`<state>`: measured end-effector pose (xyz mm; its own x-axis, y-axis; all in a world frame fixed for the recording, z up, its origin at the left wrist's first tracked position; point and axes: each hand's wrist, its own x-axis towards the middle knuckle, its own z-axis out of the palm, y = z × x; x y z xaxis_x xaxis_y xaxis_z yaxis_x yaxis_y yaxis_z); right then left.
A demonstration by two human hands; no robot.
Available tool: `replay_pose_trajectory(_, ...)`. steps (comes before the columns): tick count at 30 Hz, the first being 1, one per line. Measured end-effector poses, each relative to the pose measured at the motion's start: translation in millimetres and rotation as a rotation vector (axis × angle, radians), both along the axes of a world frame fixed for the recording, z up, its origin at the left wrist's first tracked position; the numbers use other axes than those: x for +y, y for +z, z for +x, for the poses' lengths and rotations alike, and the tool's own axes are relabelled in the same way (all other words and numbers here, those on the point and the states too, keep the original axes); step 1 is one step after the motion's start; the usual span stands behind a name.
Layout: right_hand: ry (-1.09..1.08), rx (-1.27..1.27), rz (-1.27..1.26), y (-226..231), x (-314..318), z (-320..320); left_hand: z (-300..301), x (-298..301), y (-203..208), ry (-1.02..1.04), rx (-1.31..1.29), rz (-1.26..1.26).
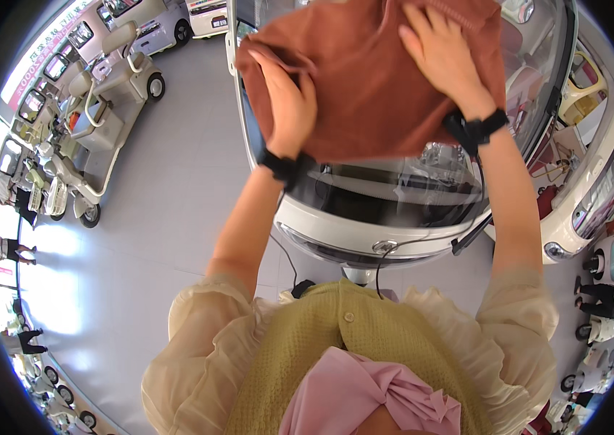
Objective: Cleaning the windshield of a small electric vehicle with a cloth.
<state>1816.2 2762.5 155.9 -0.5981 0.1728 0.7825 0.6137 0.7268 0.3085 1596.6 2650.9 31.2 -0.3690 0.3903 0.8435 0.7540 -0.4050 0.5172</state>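
A reddish-brown cloth (365, 87) with a stitched, ribbed-looking strip at its upper right is spread in front of a small white vehicle's windshield (372, 192). My left hand (289, 109) rests on the cloth's left part, fingers stretched out, with a loose fold bunched beside the thumb. Towards the upper right, my right hand (443, 61) lies flat against the fabric, its fingers spread. Each wrist wears a black band. The cloth hides much of the glass, and its top runs out of view.
Below the glass are the vehicle's white front panel (365, 235) and a round emblem (385, 247). Thin black cables hang near my body. Another white vehicle (597, 181) stands close on the right. Three-wheeled scooters (108, 109) line the left; people (10, 246) are farther off.
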Motion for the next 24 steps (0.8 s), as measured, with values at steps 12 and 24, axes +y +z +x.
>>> replay_pose_trajectory(12,0.046,-0.147,0.105,49.1,31.2,14.6,-40.1,46.5,76.4,-0.019,0.275,-0.097)
replay_pose_trajectory(24,-0.178,0.135,-0.085,116.2,74.1,-38.7,-99.4,118.2,148.3,0.363,0.341,0.116)
